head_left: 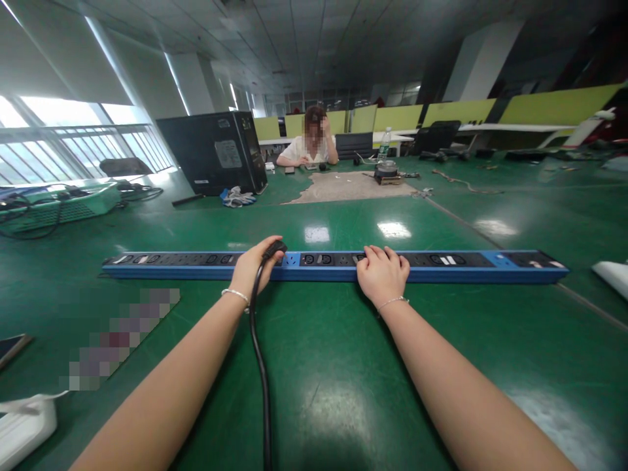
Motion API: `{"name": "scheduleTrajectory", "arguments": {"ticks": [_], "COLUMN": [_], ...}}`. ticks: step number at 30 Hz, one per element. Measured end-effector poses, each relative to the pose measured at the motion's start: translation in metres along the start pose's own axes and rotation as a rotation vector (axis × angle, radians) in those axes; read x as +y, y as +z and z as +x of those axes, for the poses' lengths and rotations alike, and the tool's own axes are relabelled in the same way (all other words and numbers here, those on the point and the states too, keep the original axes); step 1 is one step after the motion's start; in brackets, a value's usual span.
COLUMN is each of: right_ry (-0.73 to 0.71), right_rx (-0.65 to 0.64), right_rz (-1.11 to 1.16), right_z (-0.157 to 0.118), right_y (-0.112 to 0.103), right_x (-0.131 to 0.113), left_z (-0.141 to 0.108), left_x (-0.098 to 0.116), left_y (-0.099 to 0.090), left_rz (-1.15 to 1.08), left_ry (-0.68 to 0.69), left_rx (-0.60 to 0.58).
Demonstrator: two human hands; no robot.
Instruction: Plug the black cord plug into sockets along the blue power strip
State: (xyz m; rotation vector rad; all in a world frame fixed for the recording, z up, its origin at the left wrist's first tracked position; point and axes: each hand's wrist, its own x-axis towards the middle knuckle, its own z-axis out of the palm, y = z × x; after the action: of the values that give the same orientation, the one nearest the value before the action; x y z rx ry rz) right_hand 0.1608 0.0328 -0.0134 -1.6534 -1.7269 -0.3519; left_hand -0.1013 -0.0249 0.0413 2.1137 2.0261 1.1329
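the long blue rack power strip point(490, 276) lies crosswise on the green tabletop point(314, 366), its sockets facing up. the left hand point(255, 265), over the strip left of its middle, is closed round the plug point(275, 248) of a black power cord point(262, 373); the plug sits just beside a blue socket section point(292, 259) of the strip, and whether it touches a socket i cannot tell. the cord runs down from the strip on its near side. the right hand point(383, 271) lies over the strip right of its middle, fingers bent across the top; whether it grips or only rests i cannot tell.

beyond the strip's left half stand a black computer tower point(210, 154) and, by its foot, a pair of work gloves point(238, 197); a mint-green plastic basket point(91, 208) is beyond the strip's left end. well beyond the strip's middle a person point(300, 150) sits, near a clear water bottle point(384, 145) farther right.
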Motion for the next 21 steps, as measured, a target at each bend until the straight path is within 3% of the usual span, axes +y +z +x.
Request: {"name": "scheduleTrajectory", "arguments": {"ticks": [5, 14, 21], "right_ry": [0.0, 0.013, 0.013], "right_rx": [0.006, -0.019, -0.035], "right_rz": [-0.001, 0.013, 0.026], "right_z": [0.0, 0.0, -0.001], "right_y": [0.0, -0.002, -0.004], "right_x": [-0.001, -0.003, -0.003], "left_z": [0.005, 0.002, -0.002], "left_x": [0.004, 0.013, 0.008], "left_y": [0.026, 0.027, 0.029], "left_rz": [0.059, 0.209, 0.265], "left_ry": [-0.024, 0.054, 0.147], "left_rx": [-0.067, -0.123, -0.089]}}
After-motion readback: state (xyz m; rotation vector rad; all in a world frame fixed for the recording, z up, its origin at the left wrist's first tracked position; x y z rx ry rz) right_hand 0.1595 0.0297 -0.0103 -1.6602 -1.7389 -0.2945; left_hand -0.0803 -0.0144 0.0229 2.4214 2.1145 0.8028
